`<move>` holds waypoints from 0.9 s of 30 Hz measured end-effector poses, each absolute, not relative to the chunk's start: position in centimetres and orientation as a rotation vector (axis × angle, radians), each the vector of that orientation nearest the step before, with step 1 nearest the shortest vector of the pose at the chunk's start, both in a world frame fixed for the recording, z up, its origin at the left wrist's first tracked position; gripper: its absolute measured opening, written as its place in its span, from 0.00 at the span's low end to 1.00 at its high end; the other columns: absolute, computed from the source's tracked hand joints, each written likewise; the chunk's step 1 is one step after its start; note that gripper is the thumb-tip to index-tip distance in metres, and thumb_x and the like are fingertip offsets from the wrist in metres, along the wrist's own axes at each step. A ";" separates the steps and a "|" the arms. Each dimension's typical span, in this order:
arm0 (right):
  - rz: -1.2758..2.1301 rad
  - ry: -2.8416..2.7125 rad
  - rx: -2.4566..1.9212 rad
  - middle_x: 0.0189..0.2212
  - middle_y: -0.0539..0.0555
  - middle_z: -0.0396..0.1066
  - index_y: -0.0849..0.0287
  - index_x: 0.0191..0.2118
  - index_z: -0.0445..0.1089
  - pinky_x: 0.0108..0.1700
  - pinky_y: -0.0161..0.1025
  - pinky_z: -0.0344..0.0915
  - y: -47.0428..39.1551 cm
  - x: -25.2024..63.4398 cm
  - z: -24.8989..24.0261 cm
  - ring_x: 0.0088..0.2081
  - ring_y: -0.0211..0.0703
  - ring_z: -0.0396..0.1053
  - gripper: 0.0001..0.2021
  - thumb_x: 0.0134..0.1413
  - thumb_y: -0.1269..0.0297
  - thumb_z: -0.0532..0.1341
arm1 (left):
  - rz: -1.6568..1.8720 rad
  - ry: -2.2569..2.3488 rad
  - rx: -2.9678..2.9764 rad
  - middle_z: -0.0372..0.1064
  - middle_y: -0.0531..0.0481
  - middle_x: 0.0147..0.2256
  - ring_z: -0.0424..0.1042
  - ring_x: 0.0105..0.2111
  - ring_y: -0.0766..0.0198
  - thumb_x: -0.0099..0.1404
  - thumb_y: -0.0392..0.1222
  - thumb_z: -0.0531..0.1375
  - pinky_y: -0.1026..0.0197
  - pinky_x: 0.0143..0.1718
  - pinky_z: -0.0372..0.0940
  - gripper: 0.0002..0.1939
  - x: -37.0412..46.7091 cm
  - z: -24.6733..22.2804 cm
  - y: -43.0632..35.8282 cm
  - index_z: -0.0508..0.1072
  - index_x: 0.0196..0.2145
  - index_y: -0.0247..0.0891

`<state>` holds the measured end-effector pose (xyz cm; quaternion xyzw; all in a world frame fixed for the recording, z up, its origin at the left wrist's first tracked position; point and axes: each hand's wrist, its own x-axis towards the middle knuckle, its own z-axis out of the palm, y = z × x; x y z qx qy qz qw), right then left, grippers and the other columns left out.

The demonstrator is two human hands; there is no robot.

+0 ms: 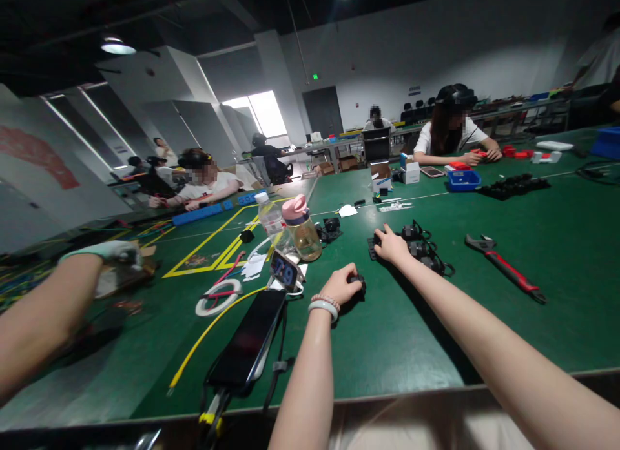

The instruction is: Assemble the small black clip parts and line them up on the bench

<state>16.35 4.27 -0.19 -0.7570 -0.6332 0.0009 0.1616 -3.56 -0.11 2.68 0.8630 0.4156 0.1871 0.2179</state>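
Note:
In the head view my left hand (341, 285) is closed around a small black part (358, 286), just above or on the green table; which of the two I cannot tell. My right hand (391, 246) reaches farther out, its fingers bent over a dark block (372, 248) that they partly cover. Beside that hand stand several black camera-like pieces (420, 248) with looped cables. An adjustable wrench (508, 269) with red-and-black handle lies to the right. Another black device (331, 228) sits beyond my left hand.
A pink-lidded bottle (303, 229), a clear water bottle (271, 217), a lit clock-like display (285, 270) and a black phone (247, 343) stand or lie left. A co-worker's gloved hand (119, 253) works at far left. Another person sits opposite near a blue tray (464, 181).

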 end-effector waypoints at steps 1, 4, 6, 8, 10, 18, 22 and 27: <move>0.007 -1.805 -2.169 0.58 0.56 0.32 0.48 0.53 0.49 0.39 0.45 0.60 4.2 16.6 -0.1 0.40 0.48 0.64 0.24 0.48 0.54 0.49 | 0.519 1.145 2.390 0.60 0.56 0.22 0.58 0.24 0.70 0.49 0.38 0.52 0.68 0.26 0.54 0.04 -3.6 2.7 -0.1 0.62 0.25 0.36; 0.018 -1.794 -2.192 0.58 0.56 0.33 0.48 0.53 0.49 0.39 0.44 0.60 3.9 17.4 0.1 0.40 0.48 0.64 0.24 0.48 0.54 0.49 | 0.521 1.126 2.394 0.60 0.57 0.22 0.58 0.24 0.70 0.48 0.38 0.52 0.68 0.26 0.54 0.04 -3.6 2.7 0.0 0.61 0.25 0.36; 0.017 -1.788 -2.197 0.58 0.56 0.34 0.48 0.53 0.49 0.39 0.44 0.60 3.7 18.1 0.1 0.40 0.49 0.64 0.24 0.48 0.54 0.49 | 0.512 1.126 2.384 0.60 0.57 0.22 0.58 0.24 0.70 0.48 0.37 0.52 0.68 0.26 0.54 0.04 -3.6 2.7 0.1 0.61 0.25 0.36; 0.004 -1.781 -2.199 0.58 0.56 0.35 0.48 0.53 0.50 0.39 0.44 0.60 3.6 18.9 0.2 0.40 0.49 0.64 0.24 0.48 0.54 0.49 | 0.504 1.134 2.369 0.60 0.56 0.23 0.59 0.24 0.70 0.48 0.38 0.52 0.68 0.26 0.54 0.04 -3.6 2.7 0.1 0.61 0.25 0.36; 0.000 -1.777 -2.211 0.58 0.56 0.35 0.48 0.53 0.50 0.39 0.45 0.60 3.4 19.7 0.2 0.41 0.50 0.64 0.24 0.48 0.54 0.49 | 0.507 1.136 2.363 0.60 0.56 0.23 0.59 0.24 0.70 0.48 0.38 0.53 0.68 0.26 0.54 0.04 -3.6 2.7 0.1 0.61 0.25 0.36; 0.014 -1.765 -2.264 0.58 0.56 0.35 0.48 0.55 0.48 0.40 0.44 0.59 2.7 23.0 0.1 0.43 0.50 0.63 0.26 0.47 0.54 0.49 | 0.514 1.153 2.333 0.59 0.56 0.23 0.59 0.25 0.69 0.48 0.37 0.52 0.67 0.27 0.55 0.04 -3.4 3.1 0.0 0.61 0.24 0.36; -0.009 -1.772 -2.236 0.58 0.55 0.35 0.47 0.54 0.48 0.40 0.44 0.59 2.7 24.0 -0.2 0.42 0.50 0.64 0.26 0.47 0.53 0.49 | 0.507 1.141 2.339 0.59 0.56 0.23 0.58 0.25 0.69 0.48 0.37 0.51 0.67 0.27 0.54 0.04 -3.3 3.2 0.1 0.61 0.25 0.36; 0.019 -1.784 -2.230 0.58 0.55 0.36 0.48 0.55 0.47 0.41 0.43 0.59 2.6 24.5 -0.2 0.42 0.49 0.64 0.27 0.47 0.54 0.50 | 0.498 1.139 2.326 0.58 0.56 0.23 0.58 0.25 0.69 0.48 0.37 0.52 0.67 0.26 0.54 0.04 -3.3 3.4 0.1 0.61 0.24 0.35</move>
